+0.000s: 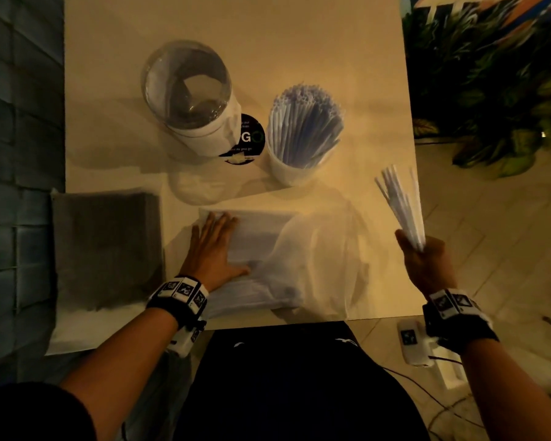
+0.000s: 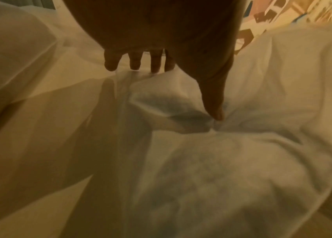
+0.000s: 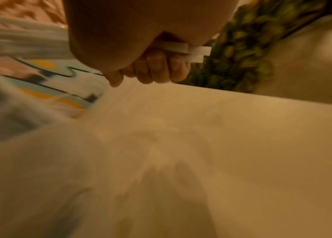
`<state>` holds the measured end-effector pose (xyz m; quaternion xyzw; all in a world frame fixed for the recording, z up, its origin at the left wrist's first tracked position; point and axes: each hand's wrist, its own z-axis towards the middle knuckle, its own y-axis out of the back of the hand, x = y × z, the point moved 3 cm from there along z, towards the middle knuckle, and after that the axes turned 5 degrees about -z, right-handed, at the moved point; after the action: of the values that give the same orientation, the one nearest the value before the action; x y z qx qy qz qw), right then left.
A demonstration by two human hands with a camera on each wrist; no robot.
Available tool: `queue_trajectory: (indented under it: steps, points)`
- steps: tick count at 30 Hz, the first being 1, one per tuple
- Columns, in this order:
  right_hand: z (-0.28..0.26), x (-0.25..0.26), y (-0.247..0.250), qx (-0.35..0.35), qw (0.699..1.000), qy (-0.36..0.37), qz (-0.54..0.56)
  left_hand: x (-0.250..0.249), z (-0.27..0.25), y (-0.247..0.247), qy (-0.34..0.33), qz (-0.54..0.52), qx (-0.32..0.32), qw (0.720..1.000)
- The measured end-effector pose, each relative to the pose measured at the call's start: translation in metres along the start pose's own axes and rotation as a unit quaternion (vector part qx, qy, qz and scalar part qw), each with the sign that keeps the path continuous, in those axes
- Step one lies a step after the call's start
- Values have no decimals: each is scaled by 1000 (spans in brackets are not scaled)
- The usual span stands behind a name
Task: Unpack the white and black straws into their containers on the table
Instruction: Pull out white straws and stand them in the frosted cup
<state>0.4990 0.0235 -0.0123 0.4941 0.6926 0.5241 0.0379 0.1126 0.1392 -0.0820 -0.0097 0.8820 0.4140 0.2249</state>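
My left hand (image 1: 215, 246) lies flat with straight fingers on the plastic bag of white straws (image 1: 268, 249) near the table's front edge; the left wrist view shows its fingers (image 2: 134, 62) pressing the crumpled plastic (image 2: 201, 161). My right hand (image 1: 422, 259) grips a bunch of white straws (image 1: 401, 202) above the table's right edge, fanned upward; their lower ends (image 3: 191, 51) stick out of the fist in the right wrist view. A white cup (image 1: 299, 141) packed with white straws stands mid-table. Left of it stands a clear container (image 1: 188, 93) that looks empty. A pack of black straws (image 1: 105, 249) lies at the left.
A round black sticker (image 1: 247, 138) sits on the beige table (image 1: 299, 43) between the two containers. Leafy plants (image 1: 490, 90) stand past the table's right edge. A white device with cables (image 1: 414, 342) lies on the floor at the lower right.
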Motion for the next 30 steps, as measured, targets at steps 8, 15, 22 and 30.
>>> queue_trajectory:
  steps: [8,15,22,30]
  points:
    - [-33,149,-50,163,954,248,32,-84,-23,78,-57,-546,-7,836]
    - [-47,193,-102,251,904,345,5,-105,-16,115,-93,-811,-41,576]
    - [-39,175,-99,350,834,82,418,-101,-21,151,-128,-807,-148,557]
    - [-50,195,-111,373,682,-111,619,-123,-25,141,-201,-747,-136,619]
